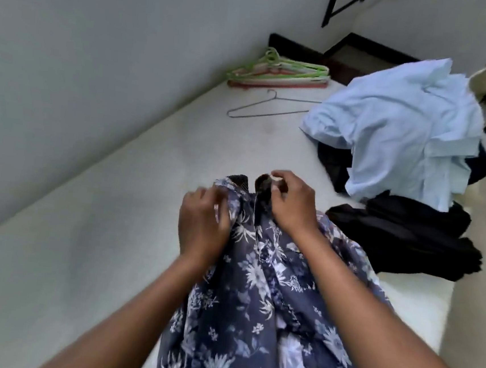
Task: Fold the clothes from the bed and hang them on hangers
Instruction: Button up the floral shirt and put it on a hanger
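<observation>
Your left hand [202,224] and right hand [290,203] each have a grip clamped on the top edge of the floral garment [254,303] on the bed [98,229].

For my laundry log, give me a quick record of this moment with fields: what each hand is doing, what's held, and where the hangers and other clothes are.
left hand: grips the top edge of the floral garment
right hand: pinches the same top edge, close beside the left
floral garment: navy with white flowers, drapes from the hands toward the person
wire hanger: flat on the bed, bare
plastic hangers: stacked beyond it, by the wall
light blue clothes: heap on the bed's right side
black clothes: under and nearer than that heap
</observation>
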Tool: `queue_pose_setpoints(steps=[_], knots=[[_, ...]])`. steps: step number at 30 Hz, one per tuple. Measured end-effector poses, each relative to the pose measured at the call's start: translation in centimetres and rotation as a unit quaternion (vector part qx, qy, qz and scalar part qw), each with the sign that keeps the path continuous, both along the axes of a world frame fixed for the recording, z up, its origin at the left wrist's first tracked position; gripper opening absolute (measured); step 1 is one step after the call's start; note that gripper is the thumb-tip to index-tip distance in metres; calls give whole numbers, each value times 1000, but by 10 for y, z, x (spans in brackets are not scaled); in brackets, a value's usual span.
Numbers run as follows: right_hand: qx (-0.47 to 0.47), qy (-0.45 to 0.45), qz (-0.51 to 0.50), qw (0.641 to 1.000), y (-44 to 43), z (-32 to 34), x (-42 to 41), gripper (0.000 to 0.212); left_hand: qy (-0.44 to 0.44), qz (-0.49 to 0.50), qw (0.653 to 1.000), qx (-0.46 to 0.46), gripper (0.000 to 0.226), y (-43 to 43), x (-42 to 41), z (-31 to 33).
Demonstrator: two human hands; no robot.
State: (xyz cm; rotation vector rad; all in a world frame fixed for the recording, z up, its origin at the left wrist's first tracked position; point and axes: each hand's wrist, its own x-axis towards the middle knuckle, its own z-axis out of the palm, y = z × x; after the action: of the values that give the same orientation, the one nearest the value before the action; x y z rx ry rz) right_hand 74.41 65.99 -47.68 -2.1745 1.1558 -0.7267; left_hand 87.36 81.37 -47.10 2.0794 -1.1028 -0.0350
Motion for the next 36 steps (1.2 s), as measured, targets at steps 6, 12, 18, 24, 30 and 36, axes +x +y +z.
queue_pose_setpoints(steps=[6, 12, 18, 24, 30, 36], knots=[[-53, 222, 47, 972, 86, -31, -78, 50, -69, -175, 907, 377, 76, 89, -105, -33], [-46, 300, 31, 952, 118, -73, -105, 47, -111, -239, 892, 368, 53, 100, -100, -50], [88, 288, 72, 951, 183, -42, -105, 41, -69, -350, 801, 480, 24, 136, -89, -13], [282, 147, 58, 946, 211, -14, -122, 25, 112, -374, 719, 576, 22, 147, -69, 16], [216, 15, -141, 966, 163, -24, -75, 42, 48, -160, 973, 160, 42, 113, -66, -36], [11, -47, -233, 971, 119, -32, -45, 15, 60, -68, 975, 203, 61, 127, -24, -82]])
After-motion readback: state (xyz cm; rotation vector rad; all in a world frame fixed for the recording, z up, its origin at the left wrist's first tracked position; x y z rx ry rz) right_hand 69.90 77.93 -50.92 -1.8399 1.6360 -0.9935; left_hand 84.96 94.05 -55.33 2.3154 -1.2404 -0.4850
